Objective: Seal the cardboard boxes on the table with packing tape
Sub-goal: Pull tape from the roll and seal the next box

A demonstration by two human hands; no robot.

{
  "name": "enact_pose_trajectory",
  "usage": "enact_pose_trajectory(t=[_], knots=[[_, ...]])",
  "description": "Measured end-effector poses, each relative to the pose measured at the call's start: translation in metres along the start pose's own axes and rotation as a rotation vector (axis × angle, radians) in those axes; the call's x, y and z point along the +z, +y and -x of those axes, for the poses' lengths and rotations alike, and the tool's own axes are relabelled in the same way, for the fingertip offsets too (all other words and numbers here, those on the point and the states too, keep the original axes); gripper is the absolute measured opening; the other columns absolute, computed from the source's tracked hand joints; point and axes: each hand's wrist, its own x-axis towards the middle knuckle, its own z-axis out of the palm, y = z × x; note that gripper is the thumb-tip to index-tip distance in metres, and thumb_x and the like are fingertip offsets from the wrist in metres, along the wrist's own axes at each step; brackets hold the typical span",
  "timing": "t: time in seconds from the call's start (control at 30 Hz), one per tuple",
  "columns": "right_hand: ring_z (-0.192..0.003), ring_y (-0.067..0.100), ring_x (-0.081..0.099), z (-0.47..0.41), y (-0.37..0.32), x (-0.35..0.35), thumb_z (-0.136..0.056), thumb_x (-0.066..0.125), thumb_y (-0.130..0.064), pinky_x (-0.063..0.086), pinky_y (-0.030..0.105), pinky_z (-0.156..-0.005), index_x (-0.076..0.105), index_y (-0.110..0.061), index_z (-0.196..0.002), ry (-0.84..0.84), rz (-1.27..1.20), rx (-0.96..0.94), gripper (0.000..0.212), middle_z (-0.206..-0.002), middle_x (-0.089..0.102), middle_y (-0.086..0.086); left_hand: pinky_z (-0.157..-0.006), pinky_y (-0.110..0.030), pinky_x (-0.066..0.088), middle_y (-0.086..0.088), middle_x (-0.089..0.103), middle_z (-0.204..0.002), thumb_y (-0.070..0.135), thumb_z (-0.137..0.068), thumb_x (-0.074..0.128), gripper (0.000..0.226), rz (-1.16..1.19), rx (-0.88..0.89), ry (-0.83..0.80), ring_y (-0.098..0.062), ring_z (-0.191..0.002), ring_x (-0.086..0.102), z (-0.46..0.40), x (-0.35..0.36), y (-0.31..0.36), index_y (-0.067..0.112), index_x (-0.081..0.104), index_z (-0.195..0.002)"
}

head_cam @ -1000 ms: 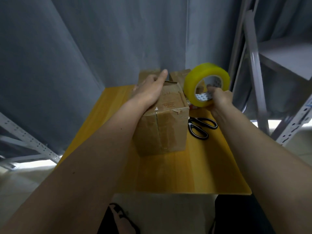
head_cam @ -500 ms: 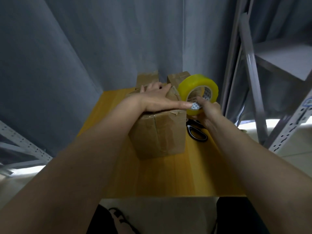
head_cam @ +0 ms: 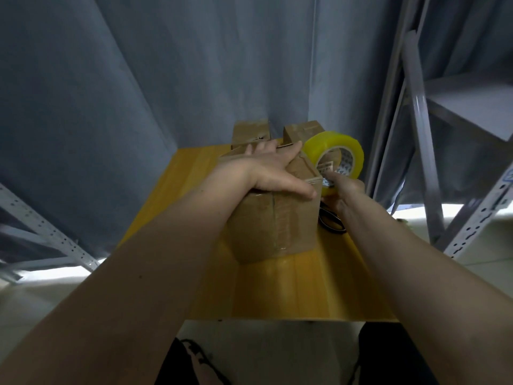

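A brown cardboard box [head_cam: 277, 223] stands in the middle of the yellow table [head_cam: 291, 287]. My left hand [head_cam: 266, 170] lies flat on its top, fingers straight and thumb stretched along the near top edge. My right hand [head_cam: 347, 190] grips a yellow roll of packing tape [head_cam: 336, 154] held upright at the box's right top corner, a finger inside its core. Two smaller cardboard boxes [head_cam: 251, 132] [head_cam: 302, 130] stand behind, against the curtain.
Black scissors [head_cam: 330, 222] lie on the table right of the box, partly hidden under my right wrist. Grey metal shelving [head_cam: 422, 134] rises close on the right. A grey curtain [head_cam: 194, 65] hangs behind the table. Another rack frame [head_cam: 50, 234] is at the left.
My left hand has spread flat across the box top with its thumb out to the right. My right hand has brought the tape roll down against the box's right top corner.
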Motion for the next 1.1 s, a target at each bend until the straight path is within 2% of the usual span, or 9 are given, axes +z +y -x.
enact_pose_trajectory(t=[0.07,0.23,0.37,0.57,0.67,0.73,0.83,0.93,1.1], knots=[[-0.063,0.022,0.061,0.001,-0.001,0.001,-0.088,0.067,-0.008,0.051,0.035,-0.049,0.056,-0.005,-0.107,0.006,-0.004,0.012,0.022,-0.078,0.059,0.007,-0.117,-0.047,0.005,-0.005,0.007,-0.161,0.075,-0.065,0.066,0.112,0.025,0.007,0.073,-0.029,-0.147,0.002,0.0,0.003,0.002,0.04,0.005,-0.153],[-0.059,0.023,0.062,0.011,-0.008,0.003,-0.087,0.065,-0.001,0.053,0.039,-0.049,0.056,-0.003,-0.102,-0.044,-0.045,-0.001,0.017,-0.075,0.059,0.009,-0.113,-0.042,0.02,-0.004,0.027,-0.152,0.065,-0.057,0.079,0.113,0.218,0.095,0.275,-0.026,-0.14,0.021,0.008,0.008,-0.011,0.035,0.024,-0.151],[-0.035,0.015,0.058,0.031,-0.035,0.024,-0.09,0.063,-0.004,0.043,0.022,-0.031,0.057,-0.005,-0.09,-0.145,-0.095,-0.064,0.006,-0.053,0.063,0.006,-0.109,-0.033,0.027,-0.002,0.034,-0.145,0.066,-0.049,0.077,0.115,0.42,0.144,0.495,-0.021,-0.134,0.028,0.016,0.006,-0.022,0.039,0.027,-0.149],[-0.074,0.023,0.07,0.063,-0.078,0.059,-0.084,0.068,-0.01,0.06,0.036,-0.061,0.061,-0.02,-0.083,-0.218,0.032,-0.411,0.013,-0.082,0.07,0.007,-0.108,-0.028,0.026,-0.001,0.031,-0.146,0.068,-0.052,0.072,0.118,0.672,0.164,0.821,-0.016,-0.136,0.028,0.033,0.029,-0.038,0.034,0.018,-0.151],[-0.097,0.027,0.067,0.07,-0.065,0.073,-0.087,0.063,-0.01,0.057,0.047,-0.085,0.064,-0.016,-0.097,-0.211,0.226,-0.545,0.011,-0.104,0.069,0.011,-0.112,-0.031,0.026,0.001,0.027,-0.146,0.068,-0.051,0.073,0.121,0.694,0.101,0.786,-0.015,-0.139,0.026,0.039,0.044,-0.054,0.035,0.014,-0.152],[-0.106,0.026,0.063,0.073,-0.051,0.079,-0.09,0.062,-0.017,0.052,0.043,-0.094,0.061,-0.01,-0.116,-0.184,0.33,-0.589,0.027,-0.115,0.066,0.01,-0.111,-0.029,0.025,0.003,0.025,-0.146,0.067,-0.05,0.079,0.126,0.717,0.071,0.701,-0.013,-0.139,0.026,0.045,0.049,-0.069,0.038,0.01,-0.152],[-0.104,0.022,0.06,0.077,-0.037,0.093,-0.091,0.06,-0.017,0.046,0.03,-0.086,0.057,-0.006,-0.115,-0.179,0.416,-0.691,0.027,-0.109,0.063,0.006,-0.113,-0.031,0.023,0.003,0.019,-0.149,0.066,-0.046,0.082,0.135,0.694,-0.01,0.443,-0.017,-0.14,0.023,0.05,0.043,-0.094,0.035,0.006,-0.153],[-0.101,0.025,0.058,0.083,-0.021,0.106,-0.091,0.06,-0.017,0.045,0.034,-0.085,0.053,-0.009,-0.111,-0.197,0.538,-0.722,0.022,-0.1,0.059,0.005,-0.117,-0.037,0.022,0.002,0.019,-0.148,0.066,-0.045,0.083,0.134,0.589,-0.101,0.238,-0.021,-0.141,0.022,0.054,0.039,-0.109,0.023,0.014,-0.152],[-0.102,0.026,0.059,0.086,0.0,0.111,-0.092,0.059,-0.021,0.046,0.041,-0.09,0.05,-0.014,-0.115,-0.187,0.618,-0.747,0.026,-0.099,0.058,0.001,-0.112,-0.029,0.023,0.004,0.019,-0.154,0.064,-0.038,0.08,0.139,0.653,-0.092,0.156,-0.018,-0.141,0.023,0.053,0.049,-0.112,0.023,0.013,-0.152]])
